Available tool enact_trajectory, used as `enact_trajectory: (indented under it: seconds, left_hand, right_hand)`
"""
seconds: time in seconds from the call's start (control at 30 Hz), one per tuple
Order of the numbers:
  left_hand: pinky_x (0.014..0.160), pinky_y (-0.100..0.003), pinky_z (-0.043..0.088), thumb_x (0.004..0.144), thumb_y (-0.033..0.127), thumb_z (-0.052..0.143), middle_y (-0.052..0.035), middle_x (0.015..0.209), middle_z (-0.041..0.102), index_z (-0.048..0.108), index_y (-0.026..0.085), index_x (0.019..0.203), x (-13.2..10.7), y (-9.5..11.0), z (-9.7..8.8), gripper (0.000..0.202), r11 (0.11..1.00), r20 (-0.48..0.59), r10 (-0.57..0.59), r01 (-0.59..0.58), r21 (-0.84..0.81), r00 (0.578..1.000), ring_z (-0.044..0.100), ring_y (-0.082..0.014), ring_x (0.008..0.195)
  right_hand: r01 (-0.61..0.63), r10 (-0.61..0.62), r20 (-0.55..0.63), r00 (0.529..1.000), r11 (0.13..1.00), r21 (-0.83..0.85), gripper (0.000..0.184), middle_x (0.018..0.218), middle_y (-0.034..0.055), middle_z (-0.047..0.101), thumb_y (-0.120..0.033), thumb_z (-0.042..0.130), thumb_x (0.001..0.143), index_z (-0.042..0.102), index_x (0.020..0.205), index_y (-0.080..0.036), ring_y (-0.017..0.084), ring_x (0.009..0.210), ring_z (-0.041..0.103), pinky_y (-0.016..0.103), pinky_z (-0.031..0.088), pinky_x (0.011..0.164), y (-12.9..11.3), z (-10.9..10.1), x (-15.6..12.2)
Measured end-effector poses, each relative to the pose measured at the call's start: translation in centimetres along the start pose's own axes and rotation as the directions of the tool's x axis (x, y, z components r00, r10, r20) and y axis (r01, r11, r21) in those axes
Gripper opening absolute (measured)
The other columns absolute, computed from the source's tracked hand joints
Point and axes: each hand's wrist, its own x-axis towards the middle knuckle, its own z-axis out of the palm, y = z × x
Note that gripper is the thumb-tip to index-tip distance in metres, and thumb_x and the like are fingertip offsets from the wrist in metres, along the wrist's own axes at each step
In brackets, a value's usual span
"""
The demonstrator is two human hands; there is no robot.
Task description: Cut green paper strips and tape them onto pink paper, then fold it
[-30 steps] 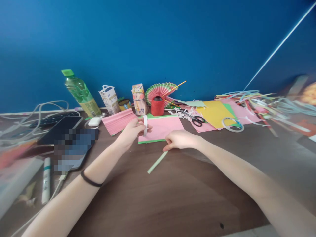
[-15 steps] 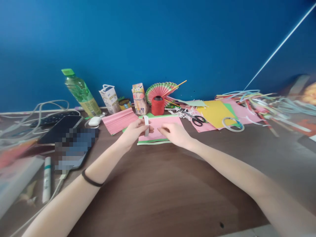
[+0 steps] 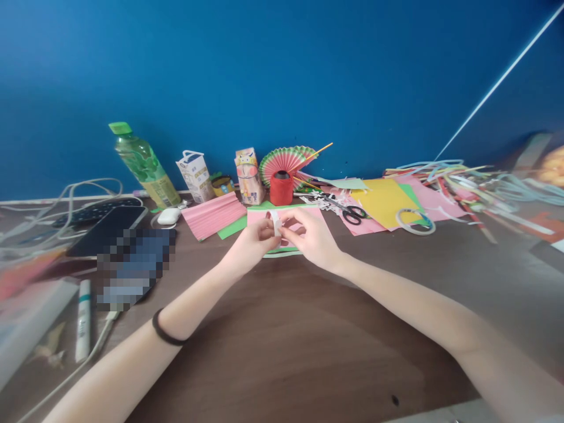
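Note:
Both hands meet over a pink sheet (image 3: 258,216) that lies on green paper (image 3: 232,227) on the brown table (image 3: 282,341). My left hand (image 3: 251,244) grips a small white tape roll (image 3: 275,222) between thumb and fingers. My right hand (image 3: 311,235) pinches at the same roll from the right, fingers curled. The two hands touch at the roll. A black band sits on my left wrist.
Along the blue wall stand a green bottle (image 3: 141,164), a milk carton (image 3: 194,175), a printed box (image 3: 249,176), a red thread spool (image 3: 281,188) and a paper fan (image 3: 286,158). Scissors (image 3: 350,212), a tape ring (image 3: 414,221), coloured sheets and strips lie right. Phone (image 3: 132,270), keyboard, cables and pen lie left.
My right hand left the green strip, moved up left and joined my left hand on the tape roll. The green strip is gone from view. My left hand shifted slightly right.

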Motion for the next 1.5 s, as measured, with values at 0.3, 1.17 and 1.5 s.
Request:
enact_trajectory:
  seconds: [0.3, 1.17, 1.5]
  left_hand:
    - [0.080, -0.035, 0.048, 0.070, 0.033, 0.060, -0.0034, 0.072, 0.065, 0.056, 0.016, 0.070, 0.2, -0.4, -0.2, 0.017, 0.988, -0.009, -0.036, 0.034, -0.148, 0.999, 0.064, -0.0199, 0.076]
    - [0.080, -0.033, 0.047, 0.070, 0.024, 0.057, -0.0007, 0.072, 0.063, 0.059, 0.014, 0.085, -0.1, 0.1, -0.1, 0.019, 0.998, -0.010, 0.027, -0.028, -0.056, 1.000, 0.062, -0.0161, 0.074]
    - [0.067, -0.026, 0.045, 0.067, 0.021, 0.055, 0.0001, 0.071, 0.061, 0.057, 0.014, 0.084, 0.4, -0.8, -0.5, 0.019, 0.997, -0.066, 0.058, -0.061, -0.043, 0.996, 0.056, -0.0118, 0.065]
  right_hand:
    - [0.044, -0.042, 0.022, 0.999, 0.995, -0.089, 0.007, 0.084, 0.0026, 0.058, -0.026, 0.051, 0.082, 0.052, 0.082, -0.019, 0.014, 0.077, 0.057, 0.027, 0.052, 0.063, 0.2, 0.2, -0.2]
    - [0.235, -0.252, -0.027, 0.967, 0.931, -0.278, 0.009, 0.090, 0.0045, 0.059, -0.017, 0.046, 0.083, 0.053, 0.080, -0.022, 0.017, 0.089, 0.056, 0.034, 0.046, 0.079, -0.1, 0.1, -0.4]
    - [0.116, -0.121, -0.007, 0.993, 0.966, -0.231, 0.012, 0.110, 0.0070, 0.063, -0.014, 0.046, 0.082, 0.053, 0.076, -0.021, 0.018, 0.107, 0.055, 0.036, 0.043, 0.092, -0.6, 0.7, -0.8]
